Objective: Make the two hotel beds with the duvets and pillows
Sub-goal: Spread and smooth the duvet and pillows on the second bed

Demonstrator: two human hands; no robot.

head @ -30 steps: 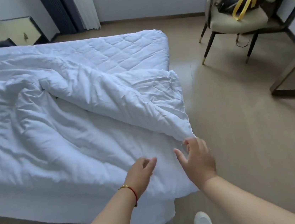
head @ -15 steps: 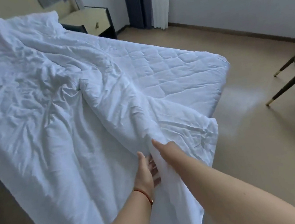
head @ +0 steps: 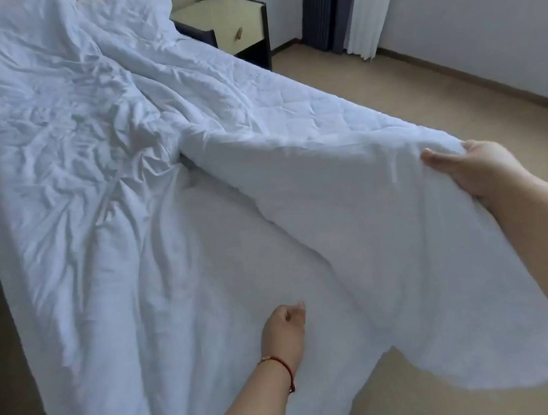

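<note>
Two hands are shown at the foot of one bed point(head: 340, 109), on which a crumpled white duvet point(head: 81, 169) is spread. Its folded-over corner flap is held raised by the right hand point(head: 478, 168), the grip being closed on the cloth edge with the thumb on top and the fingers hidden beneath. The left hand point(head: 283, 335) is seen loosely curled over the lower duvet layer with nothing held; whether it touches the cloth cannot be told. From the right grip, the flap runs away to the left and toward the headboard, its long axis lying along the bed's length. The uncovered quilted mattress side lies just beyond the grip. The right hand is judged the nearer for unfolding the flap outward over that side. A nightstand point(head: 226, 23) is visible past the bed.
</note>
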